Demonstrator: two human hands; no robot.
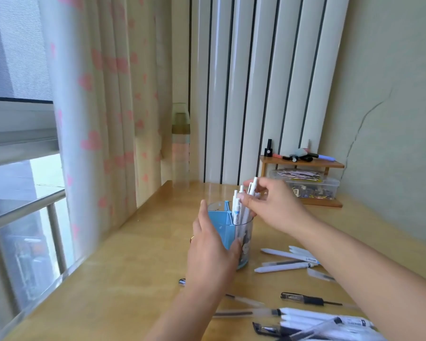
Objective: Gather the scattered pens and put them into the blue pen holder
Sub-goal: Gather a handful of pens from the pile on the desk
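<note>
head view: left hand point(210, 252) grips blue pen holder point(221, 232); right hand point(268, 205) pinches four white pens point(239, 212).

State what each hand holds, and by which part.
Left hand grips the holder by its side wall; right hand pinches white pens near their upper ends.

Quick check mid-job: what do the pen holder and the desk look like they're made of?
Pen holder: looks like translucent blue plastic with a glossy finish; the white pens and inner dividers show through its wall. Desk: seems to be light wood or a wood-look laminate, smooth and slightly shiny, since it shows faint grain and soft reflections near the back edge. The picture does not settle which of the two.
</note>
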